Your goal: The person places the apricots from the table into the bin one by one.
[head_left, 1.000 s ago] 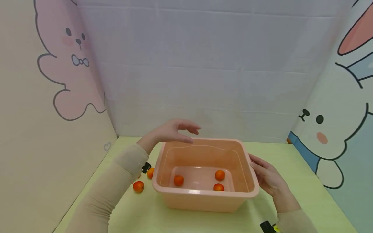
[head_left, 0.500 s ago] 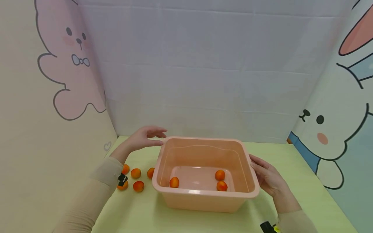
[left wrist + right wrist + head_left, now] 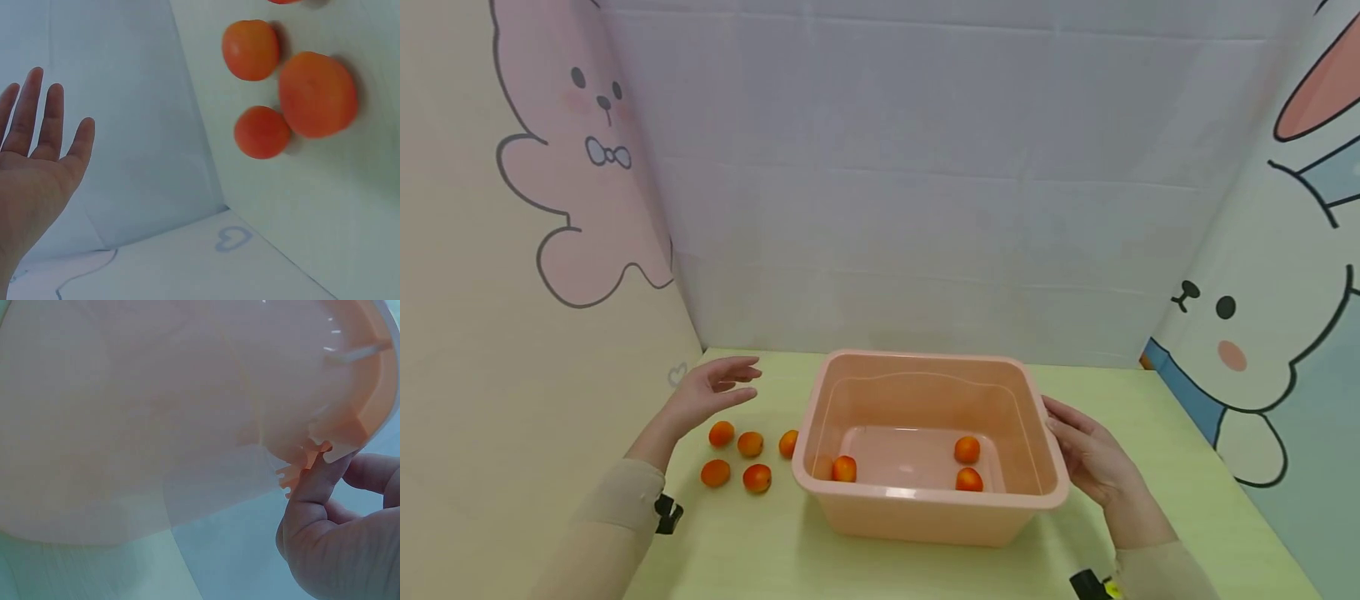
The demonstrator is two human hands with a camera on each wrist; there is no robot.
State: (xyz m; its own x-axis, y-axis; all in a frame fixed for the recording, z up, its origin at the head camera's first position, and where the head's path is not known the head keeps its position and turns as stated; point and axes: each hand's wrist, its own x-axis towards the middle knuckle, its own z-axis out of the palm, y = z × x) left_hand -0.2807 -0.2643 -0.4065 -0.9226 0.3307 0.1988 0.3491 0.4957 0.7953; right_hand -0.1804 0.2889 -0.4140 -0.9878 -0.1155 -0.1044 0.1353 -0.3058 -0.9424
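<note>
A peach-coloured plastic tub point(image 3: 925, 525) holds three small, round, orange-red fruits; one point(image 3: 844, 468) lies near its left wall and two, a farther point(image 3: 967, 450) and a nearer point(image 3: 969, 480), lie to the right. My right hand point(image 3: 1093, 450) grips the tub's right rim, and the right wrist view has its fingers point(image 3: 319, 481) curled under that edge. To the left, my left hand point(image 3: 711, 392) hovers with nothing in it, fingers extended, just beyond several similar fruits point(image 3: 750, 443) on the table. In the left wrist view its palm point(image 3: 37, 181) shows, apart from the fruits point(image 3: 317, 94).
The pale green table point(image 3: 925, 575) carries the tub near its middle. A white sheet point(image 3: 925, 208) hangs behind, and printed cartoon panels point(image 3: 580, 275) stand at both sides. One loose fruit point(image 3: 788, 443) lies against the tub's left side in the head view.
My left hand has moved left from above the tub's far rim, uncovering the loose fruits. Inside the tub, the left fruit has rolled leftward. My right hand stays on the rim.
</note>
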